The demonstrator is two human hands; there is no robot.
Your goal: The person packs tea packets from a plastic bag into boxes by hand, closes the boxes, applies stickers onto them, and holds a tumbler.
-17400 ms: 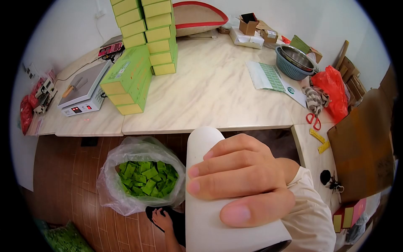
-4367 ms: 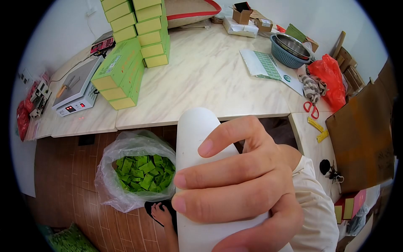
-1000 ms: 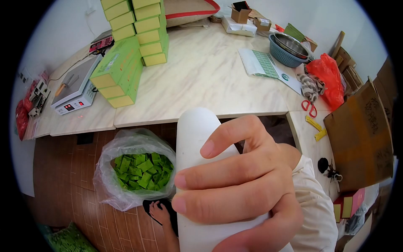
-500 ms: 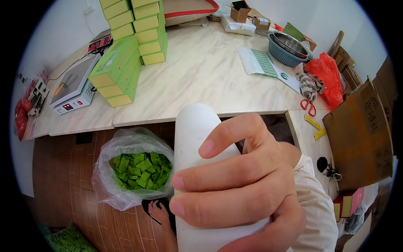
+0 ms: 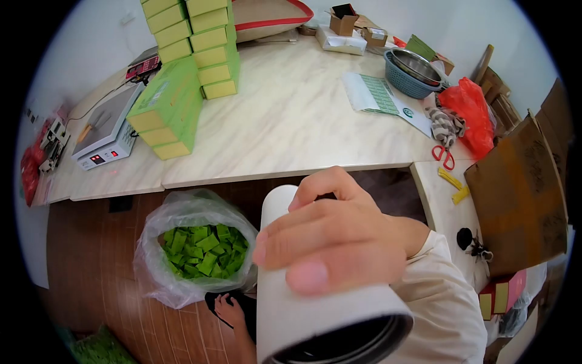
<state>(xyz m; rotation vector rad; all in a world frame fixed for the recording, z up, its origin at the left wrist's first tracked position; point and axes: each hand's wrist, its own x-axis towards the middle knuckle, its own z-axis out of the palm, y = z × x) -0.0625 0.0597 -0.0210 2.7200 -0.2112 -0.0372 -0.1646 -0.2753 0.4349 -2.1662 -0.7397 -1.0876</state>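
Observation:
My right hand (image 5: 339, 233) is closed round a thick white tube-shaped object (image 5: 315, 309) in front of the table edge. Its rounded far end points up toward the table, and its dark, hollow-looking near end faces down toward the camera. The fingers lie across its top, slightly blurred. My left hand is out of view. Left of the tube, a clear plastic bag (image 5: 148, 255) stands open on the floor, holding many green packets (image 5: 206, 246). A bare foot (image 5: 229, 310) in a black slipper is between them.
Stacked green boxes (image 5: 163, 109) and a white device with red displays (image 5: 109, 142) stand on the marbled table (image 5: 285, 121). At right are a blue basket (image 5: 406, 82), red bag (image 5: 470, 115), red-handled scissors (image 5: 443, 158) and a large carton (image 5: 515, 200).
The tube's rounded end has dropped and its dark near end has come into view. My right hand has shifted slightly and turned, still holding the tube.

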